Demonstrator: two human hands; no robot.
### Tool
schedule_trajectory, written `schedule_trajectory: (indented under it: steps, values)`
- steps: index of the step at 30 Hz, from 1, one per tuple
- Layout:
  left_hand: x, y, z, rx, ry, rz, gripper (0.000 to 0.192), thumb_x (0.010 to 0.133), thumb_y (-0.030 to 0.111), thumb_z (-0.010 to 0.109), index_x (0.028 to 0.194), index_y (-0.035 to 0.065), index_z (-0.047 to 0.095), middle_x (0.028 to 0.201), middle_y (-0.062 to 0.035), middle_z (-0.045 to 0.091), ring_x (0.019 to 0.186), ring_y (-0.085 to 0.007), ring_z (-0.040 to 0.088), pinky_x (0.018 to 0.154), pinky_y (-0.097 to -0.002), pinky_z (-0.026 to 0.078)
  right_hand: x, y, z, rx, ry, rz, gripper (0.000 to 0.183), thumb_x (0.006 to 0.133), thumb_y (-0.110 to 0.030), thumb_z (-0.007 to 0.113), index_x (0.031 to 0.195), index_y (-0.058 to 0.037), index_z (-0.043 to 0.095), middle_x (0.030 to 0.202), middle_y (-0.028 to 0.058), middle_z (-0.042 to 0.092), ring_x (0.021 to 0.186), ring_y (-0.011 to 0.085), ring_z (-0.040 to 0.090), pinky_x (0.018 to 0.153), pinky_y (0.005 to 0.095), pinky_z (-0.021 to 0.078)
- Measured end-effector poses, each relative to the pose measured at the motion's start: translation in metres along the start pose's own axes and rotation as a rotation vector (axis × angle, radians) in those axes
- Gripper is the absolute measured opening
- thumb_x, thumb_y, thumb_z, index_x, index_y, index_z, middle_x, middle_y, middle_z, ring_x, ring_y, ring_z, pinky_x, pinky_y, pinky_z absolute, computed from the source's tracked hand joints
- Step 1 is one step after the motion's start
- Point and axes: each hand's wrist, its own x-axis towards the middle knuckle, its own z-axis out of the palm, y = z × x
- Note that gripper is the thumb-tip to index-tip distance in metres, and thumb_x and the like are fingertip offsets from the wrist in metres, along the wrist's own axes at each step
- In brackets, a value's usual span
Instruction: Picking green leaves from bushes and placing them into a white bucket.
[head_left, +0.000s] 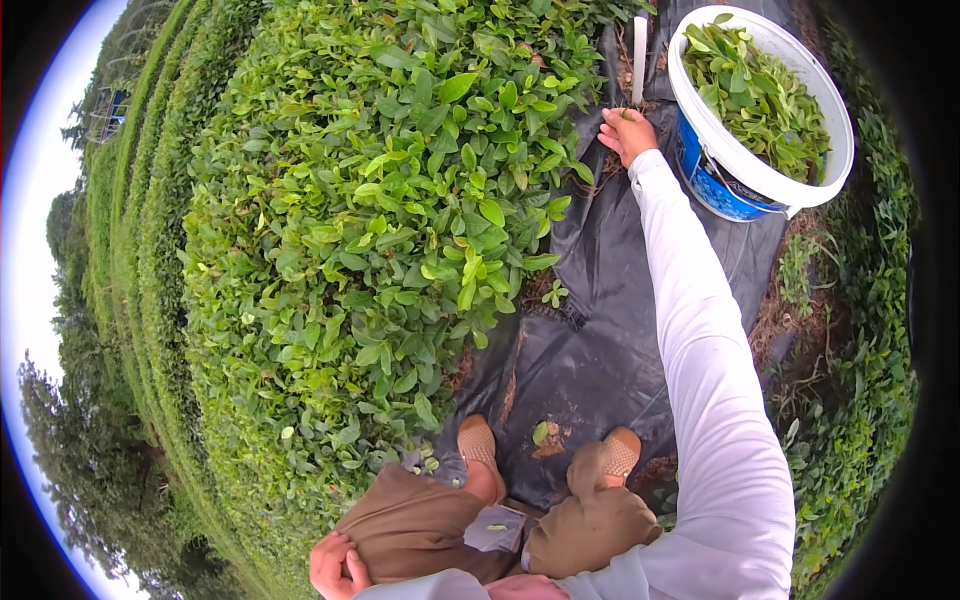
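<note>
My right hand (628, 135) reaches forward over the black ground sheet, just left of a white plastic bucket (694, 135). Its fingertips are bent together around what seems a small green bit, too small to tell surely. Picked green leaves (757, 97) lie in the bucket, whose outside is blue and whose wire handle hangs down. To the left of this hand stands a dense leafy bush row (375, 202) that looks like tea, with lighter young leaves on top. My left hand (339, 564) rests with curled fingers at my brown trouser leg; nothing is seen in it.
A white pipe (639, 60) stands by the bucket. Black plastic sheet (600, 360) covers the path under my feet, with a loose leaf (540, 433) on it. Another green row (855, 420) borders the right side. More hedge rows and trees are at the far left.
</note>
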Motion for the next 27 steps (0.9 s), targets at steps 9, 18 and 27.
schedule_trajectory:
  steps: [9,18,27]
  values:
    - [-0.007,-0.004,-0.009,-0.023,0.026,-0.105,0.009,0.075,0.006,0.055,0.071,-0.0009,0.058,0.073,-0.0143,0.059,0.072,-0.0255,0.057,0.076,-0.0376,0.046,0.051,-0.01,0.065,0.156,0.276,-0.375,0.024,0.075,-0.01,0.065,0.096,-0.0033,0.059,0.079,0.0026,0.059,0.065,0.0112,0.054,0.056,0.024,0.0446]
    - [-0.008,-0.002,-0.011,-0.032,0.023,-0.105,0.01,0.075,0.007,0.055,0.07,-0.0014,0.058,0.072,-0.0139,0.058,0.072,-0.0255,0.057,0.076,-0.0378,0.047,0.037,-0.012,0.052,0.594,-0.029,-0.052,0.016,0.082,-0.009,0.058,0.097,-0.0084,0.052,0.083,0.0036,0.058,0.062,0.0122,0.055,0.058,0.0283,0.0447]
    - [-0.001,0.006,-0.01,-0.008,0.022,-0.112,0.009,0.075,0.006,0.055,0.07,-0.0013,0.058,0.073,-0.0136,0.059,0.073,-0.026,0.057,0.076,-0.0373,0.046,-0.044,-0.05,0.03,0.347,-0.296,-0.117,0.014,0.079,-0.01,0.061,0.088,-0.008,0.051,0.082,0.0019,0.056,0.066,0.0119,0.056,0.061,0.0291,0.0519]
